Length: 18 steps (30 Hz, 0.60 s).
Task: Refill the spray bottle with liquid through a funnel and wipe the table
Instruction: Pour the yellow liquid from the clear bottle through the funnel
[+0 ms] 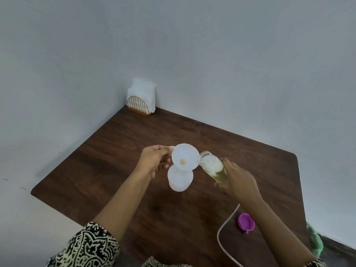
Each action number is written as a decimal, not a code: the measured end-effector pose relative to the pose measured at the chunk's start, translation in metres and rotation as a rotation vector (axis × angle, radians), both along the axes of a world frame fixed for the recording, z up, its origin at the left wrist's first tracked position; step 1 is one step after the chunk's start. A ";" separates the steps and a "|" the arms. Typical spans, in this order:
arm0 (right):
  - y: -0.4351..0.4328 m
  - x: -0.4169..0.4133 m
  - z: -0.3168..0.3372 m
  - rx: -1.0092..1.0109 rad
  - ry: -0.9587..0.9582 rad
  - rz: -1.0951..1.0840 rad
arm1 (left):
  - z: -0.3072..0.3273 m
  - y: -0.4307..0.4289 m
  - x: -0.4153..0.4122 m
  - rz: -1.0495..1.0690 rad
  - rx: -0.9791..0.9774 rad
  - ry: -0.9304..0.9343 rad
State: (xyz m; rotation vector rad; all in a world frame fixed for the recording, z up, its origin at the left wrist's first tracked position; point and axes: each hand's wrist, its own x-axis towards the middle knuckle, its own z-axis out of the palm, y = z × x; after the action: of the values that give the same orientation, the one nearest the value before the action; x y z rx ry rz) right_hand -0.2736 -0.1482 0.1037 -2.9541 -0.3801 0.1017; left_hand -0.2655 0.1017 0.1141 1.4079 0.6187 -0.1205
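a pale wall meets a dark wooden table [115, 160] in the corner, where a napkin holder [141, 101] stands well apart from the work. near the middle of the table we see the white spray bottle [180, 180] upright with its head off, and the funnel [185, 158] seated in its neck. the left hand [154, 160] pinches the funnel's tab between thumb and fingertips and steadies it. the right hand [238, 180] has its fingers wrapped round a clear bottle [212, 164], tilted so that its open mouth sits just at the funnel's rim.

we judge the refill to be under way. there is yellowish liquid in the clear bottle's lower part, and a yellowish spot shows at the funnel's throat, though we can make out no stream. how full the spray bottle is we cannot tell through its cloudy wall.

a purple cap [246, 222] and a thin tube [223, 234] lie near the right forearm, so closing up is left to do. the wiping looks unstarted: something green, perhaps a cloth [315, 241], lies at the table's right edge.
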 end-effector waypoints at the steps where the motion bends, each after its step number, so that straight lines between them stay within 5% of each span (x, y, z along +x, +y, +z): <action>1: 0.000 0.000 0.000 -0.008 -0.007 0.002 | 0.000 0.000 0.000 0.001 0.000 0.000; 18: -0.002 0.002 0.004 -0.067 -0.047 0.014 | -0.001 0.001 0.001 -0.003 -0.001 -0.011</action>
State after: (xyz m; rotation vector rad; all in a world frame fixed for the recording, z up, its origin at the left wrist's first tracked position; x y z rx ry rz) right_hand -0.2719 -0.1504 0.1078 -3.0255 -0.4109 0.0471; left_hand -0.2640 0.1031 0.1128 1.4075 0.6075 -0.1149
